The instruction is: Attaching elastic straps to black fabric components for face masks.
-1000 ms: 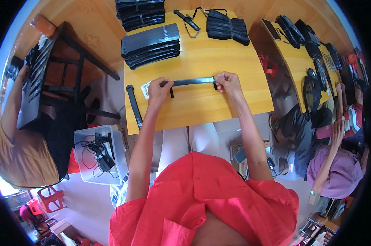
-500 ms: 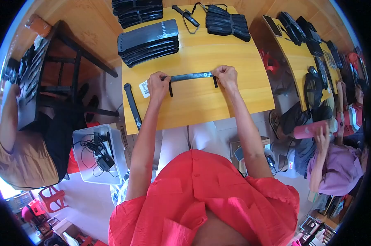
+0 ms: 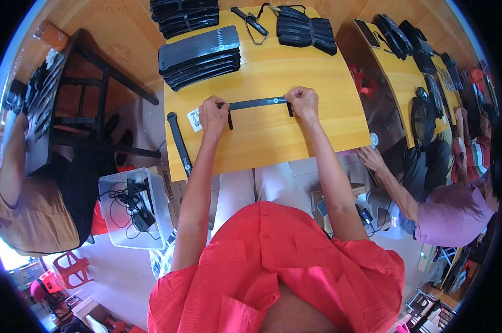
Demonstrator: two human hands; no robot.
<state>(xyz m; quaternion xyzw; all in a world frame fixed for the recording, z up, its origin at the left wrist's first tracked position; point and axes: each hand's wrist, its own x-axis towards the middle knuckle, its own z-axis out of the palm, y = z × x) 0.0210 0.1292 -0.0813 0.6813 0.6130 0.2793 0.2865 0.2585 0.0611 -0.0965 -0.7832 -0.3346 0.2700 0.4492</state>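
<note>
A black flat strap [image 3: 256,104] with a small white print is stretched level above the yellow wooden table [image 3: 251,150]. My left hand [image 3: 212,115] pinches its left end, and my right hand [image 3: 303,103] pinches the right one. At each hand a short black end hangs down. A white printed label [image 3: 194,119] lies flat beside my left hand. Further left, a second black strap [image 3: 179,144] rests along the table's left edge, one end rounded.
Beyond my hands stand a pile of black strips [image 3: 200,53], a tied black bundle [image 3: 306,30] and a loose strap [image 3: 251,21]. A clear bin [image 3: 134,222] with cables sits at lower left. A co-worker's hand [image 3: 373,160] reaches beside the table's right corner.
My hands keep their pinch on the strap, almost unmoved. At right, the co-worker's arm has swung toward my table, and the pink bottle has moved from its earlier place.
</note>
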